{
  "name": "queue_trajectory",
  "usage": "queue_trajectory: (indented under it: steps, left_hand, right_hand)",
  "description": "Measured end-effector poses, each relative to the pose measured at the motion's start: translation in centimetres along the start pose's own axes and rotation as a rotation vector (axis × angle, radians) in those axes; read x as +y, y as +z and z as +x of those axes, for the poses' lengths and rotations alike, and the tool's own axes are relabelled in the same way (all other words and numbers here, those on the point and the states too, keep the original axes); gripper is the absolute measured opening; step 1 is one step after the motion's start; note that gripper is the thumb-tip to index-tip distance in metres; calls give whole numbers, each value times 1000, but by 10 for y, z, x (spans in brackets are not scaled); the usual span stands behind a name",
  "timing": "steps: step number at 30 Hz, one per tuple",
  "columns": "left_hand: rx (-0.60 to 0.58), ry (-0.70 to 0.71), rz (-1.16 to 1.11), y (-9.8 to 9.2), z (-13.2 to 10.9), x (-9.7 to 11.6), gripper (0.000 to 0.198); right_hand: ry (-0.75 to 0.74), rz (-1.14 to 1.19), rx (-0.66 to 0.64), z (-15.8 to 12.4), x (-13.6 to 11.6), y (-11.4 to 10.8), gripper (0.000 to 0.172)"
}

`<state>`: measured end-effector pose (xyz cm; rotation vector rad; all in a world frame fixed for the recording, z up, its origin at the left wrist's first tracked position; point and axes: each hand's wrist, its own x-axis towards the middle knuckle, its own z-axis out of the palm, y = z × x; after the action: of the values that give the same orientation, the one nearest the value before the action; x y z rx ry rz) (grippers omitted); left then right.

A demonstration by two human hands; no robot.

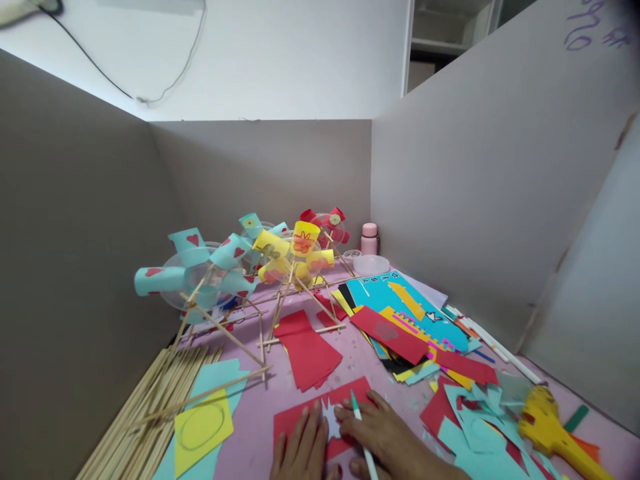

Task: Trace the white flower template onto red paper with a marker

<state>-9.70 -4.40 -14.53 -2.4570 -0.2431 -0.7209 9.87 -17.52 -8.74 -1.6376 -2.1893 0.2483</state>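
Note:
My left hand (303,440) lies flat with fingers stretched out on a red sheet of paper (295,413). Between my two hands, a pale, spiky cut-out (331,421) rests on that sheet. My right hand (377,427) holds a white pen with a green tip (361,430), pointing up and away from me. Fingertips of the same hand press the right edge of the cut-out. Just beyond the sheet is a small stack of red paper strips (310,353).
Paper pinwheels on stick stands (200,267) fill the back. Bamboo sticks (150,400) and a yellow square with a drawn circle (204,430) lie left. At right are coloured sheets (385,293), paper scraps (480,427) and a yellow glue gun (550,427). Grey partitions (270,160) enclose the table.

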Motion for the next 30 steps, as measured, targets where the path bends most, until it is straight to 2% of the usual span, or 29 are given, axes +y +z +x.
queue_trajectory:
  steps: [5, 13, 17, 22, 27, 30]
  left_hand:
    - [-22, 29, -73, -1, 12, 1, 57]
    - [-72, -5, -161, -10, 22, -3, 51]
    - [-57, -16, -201, -14, 28, -5, 54]
    - [-2, -41, -236, -15, 27, -7, 64]
    - [71, -53, -247, -14, 22, -15, 40]
    - [98, -44, -241, -13, 21, -17, 33]
  right_hand:
    - [6, -22, 22, 2, 1, 4, 38]
    - [89, 31, -45, 4, -9, -6, 38]
    - [116, 36, -49, 4, -11, -8, 36]
    - [82, 37, -21, 3, -6, -2, 36]
    - [77, 54, 24, 1, -4, 1, 35]
    - [68, 61, 23, -2, -8, -5, 35]
